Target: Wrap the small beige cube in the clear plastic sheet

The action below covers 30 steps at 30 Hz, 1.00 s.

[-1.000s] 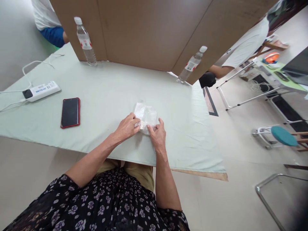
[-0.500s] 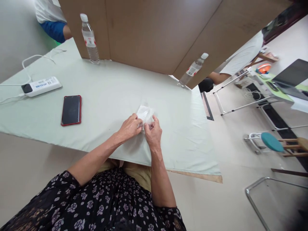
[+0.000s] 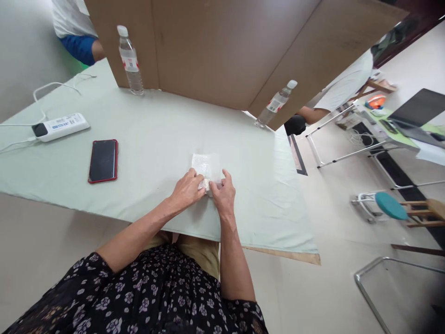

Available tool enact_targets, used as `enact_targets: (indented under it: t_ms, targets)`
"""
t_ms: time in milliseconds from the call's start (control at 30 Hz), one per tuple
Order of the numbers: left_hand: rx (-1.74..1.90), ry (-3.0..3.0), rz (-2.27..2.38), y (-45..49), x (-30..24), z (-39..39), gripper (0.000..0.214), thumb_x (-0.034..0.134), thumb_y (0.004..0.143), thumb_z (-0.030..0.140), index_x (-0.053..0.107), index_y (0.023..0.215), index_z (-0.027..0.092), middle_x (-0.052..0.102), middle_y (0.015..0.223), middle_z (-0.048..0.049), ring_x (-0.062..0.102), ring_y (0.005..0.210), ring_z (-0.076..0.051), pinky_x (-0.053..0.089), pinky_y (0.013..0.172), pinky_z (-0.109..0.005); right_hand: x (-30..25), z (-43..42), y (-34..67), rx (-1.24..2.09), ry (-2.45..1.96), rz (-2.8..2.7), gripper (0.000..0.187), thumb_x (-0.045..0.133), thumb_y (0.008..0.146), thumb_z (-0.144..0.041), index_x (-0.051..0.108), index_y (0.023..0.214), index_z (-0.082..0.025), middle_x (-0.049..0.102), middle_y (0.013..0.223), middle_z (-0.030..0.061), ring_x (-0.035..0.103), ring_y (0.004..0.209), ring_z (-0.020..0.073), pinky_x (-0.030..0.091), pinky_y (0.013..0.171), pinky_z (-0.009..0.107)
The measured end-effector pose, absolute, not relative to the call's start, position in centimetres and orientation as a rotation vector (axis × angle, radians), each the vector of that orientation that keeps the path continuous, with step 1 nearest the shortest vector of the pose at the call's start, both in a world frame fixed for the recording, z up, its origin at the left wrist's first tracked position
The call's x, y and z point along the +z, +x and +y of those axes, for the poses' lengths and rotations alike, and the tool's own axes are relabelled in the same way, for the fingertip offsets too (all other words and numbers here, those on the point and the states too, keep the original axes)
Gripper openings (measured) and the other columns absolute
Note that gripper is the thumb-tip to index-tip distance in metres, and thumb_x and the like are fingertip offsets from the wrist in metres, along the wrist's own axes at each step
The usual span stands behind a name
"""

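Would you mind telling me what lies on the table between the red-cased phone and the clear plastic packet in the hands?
Nothing: in the head view, only bare pale-green tablecloth lies between the phone and the packet.

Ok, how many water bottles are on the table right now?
2. The left bottle stands at the far left end of the cardboard divider; the right bottle at its right corner. Others may be hidden behind it.

The plastic packet [image 3: 206,163] is clear and whitish, the tablecloth [image 3: 156,134] pale green, the cardboard screen [image 3: 215,46] brown. The phone [image 3: 103,161] is black in a red case, the power strip [image 3: 62,126] white. The person's dress [image 3: 156,297] is black with small white flowers.
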<state>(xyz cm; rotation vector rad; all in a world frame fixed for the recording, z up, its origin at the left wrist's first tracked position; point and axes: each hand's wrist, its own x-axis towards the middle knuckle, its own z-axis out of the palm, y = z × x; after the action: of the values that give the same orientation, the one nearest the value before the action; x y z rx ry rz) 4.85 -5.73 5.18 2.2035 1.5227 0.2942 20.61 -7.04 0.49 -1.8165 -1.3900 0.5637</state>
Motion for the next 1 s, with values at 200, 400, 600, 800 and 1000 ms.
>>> enact_targets:
  t_ms: [200, 400, 600, 800, 1000]
  targets:
    - [0.291, 2.233, 1.512, 4.9, 5.3, -5.6, 0.024, 0.059, 0.089, 0.027, 0.067, 0.110, 0.017, 0.057, 0.112, -0.0116, 0.062, 0.103, -0.026, 0.052, 0.086, -0.036, 1.1, -6.9, 20.1, 0.443, -1.911, -1.528, 0.064, 0.055, 0.081, -0.036, 0.052, 0.140, -0.013, 0.074, 0.099, 0.0110, 0.069, 0.089, 0.0271, 0.054, 0.083, 0.041]
    - [0.258, 2.227, 1.511, 5.1, 5.7, -5.6, 0.022, 0.059, 0.090, 0.026, 0.067, 0.109, 0.017, 0.057, 0.111, -0.0122, 0.063, 0.102, -0.027, 0.052, 0.084, -0.036, 1.2, -6.7, 20.2, 0.420, -1.857, -1.573, 0.055, 0.054, 0.083, -0.036, 0.059, 0.134, -0.016, 0.075, 0.102, 0.0109, 0.069, 0.091, 0.0262, 0.054, 0.086, 0.041]
    - [0.277, 2.237, 1.501, 5.1, 5.3, -5.5, 0.021, 0.060, 0.090, 0.027, 0.067, 0.107, 0.018, 0.056, 0.110, -0.0113, 0.062, 0.101, -0.026, 0.052, 0.084, -0.036, 1.7, -6.7, 19.8, 0.495, -1.777, -1.510, 0.048, 0.055, 0.085, -0.037, 0.064, 0.127, -0.017, 0.074, 0.094, 0.0059, 0.067, 0.082, 0.0210, 0.055, 0.084, 0.036]
    - [0.302, 2.196, 1.488, 5.0, 5.0, -5.3, 0.021, 0.057, 0.093, 0.031, 0.066, 0.106, 0.017, 0.056, 0.107, -0.0113, 0.063, 0.097, -0.025, 0.051, 0.080, -0.034, 2.4, -6.9, 18.7, 0.590, -1.741, -1.490, 0.044, 0.055, 0.086, -0.033, 0.066, 0.125, -0.015, 0.076, 0.099, 0.0082, 0.070, 0.080, 0.0198, 0.056, 0.086, 0.037]
    - [0.398, 2.126, 1.452, 4.7, 4.4, -5.3, 0.020, 0.060, 0.090, 0.031, 0.065, 0.105, 0.018, 0.056, 0.106, -0.0089, 0.062, 0.095, -0.023, 0.052, 0.081, -0.034, 2.8, -7.4, 19.6, 0.850, -1.587, -1.498, 0.046, 0.052, 0.088, -0.031, 0.061, 0.130, -0.014, 0.078, 0.103, 0.0095, 0.072, 0.081, 0.0189, 0.059, 0.079, 0.035]
